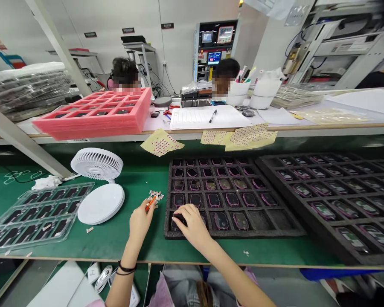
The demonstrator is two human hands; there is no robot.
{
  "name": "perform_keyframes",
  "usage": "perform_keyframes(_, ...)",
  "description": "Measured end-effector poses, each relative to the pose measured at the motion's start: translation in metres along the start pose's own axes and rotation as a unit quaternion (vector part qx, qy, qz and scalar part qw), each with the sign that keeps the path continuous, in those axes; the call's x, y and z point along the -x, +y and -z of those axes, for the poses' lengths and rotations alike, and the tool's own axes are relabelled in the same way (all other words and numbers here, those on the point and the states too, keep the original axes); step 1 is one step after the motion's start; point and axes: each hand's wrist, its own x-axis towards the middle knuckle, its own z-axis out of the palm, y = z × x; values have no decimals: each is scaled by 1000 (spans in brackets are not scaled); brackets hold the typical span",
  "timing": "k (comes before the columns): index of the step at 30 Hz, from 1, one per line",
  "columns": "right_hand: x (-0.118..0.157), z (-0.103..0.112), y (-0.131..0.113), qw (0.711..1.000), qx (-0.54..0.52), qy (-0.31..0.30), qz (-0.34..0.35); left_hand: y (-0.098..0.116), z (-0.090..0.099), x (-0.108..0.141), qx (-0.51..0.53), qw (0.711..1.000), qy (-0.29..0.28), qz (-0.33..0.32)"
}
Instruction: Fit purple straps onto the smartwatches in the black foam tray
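Observation:
My left hand (142,219) is closed around orange tweezers (150,204), beside a small pile of pale pieces (156,195) on the green bench. At the front left corner of the black foam tray (259,233), my right hand (192,221) has its fingers curled over a dark watch-like device (179,221), which they partly hide. Several similar devices with purple rims fill other compartments of this tray. Two compartments at its front right hold no device.
A white fan (97,164) and a clear tray of black parts (40,209) are at left. A second foam tray (329,238) lies at right. The shelf (192,130) ahead carries a pink foam tray (99,121) and papers. Two people sit beyond it.

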Motion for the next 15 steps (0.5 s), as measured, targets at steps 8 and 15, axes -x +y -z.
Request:
perform_keyframes(8, 53, 94, 56, 982, 183, -2, 53, -9, -7, -5, 14, 997, 76, 0)
perform_keyframes(15, 47, 94, 109, 975, 205, 57, 63, -14, -12, -7, 58, 995, 83, -14)
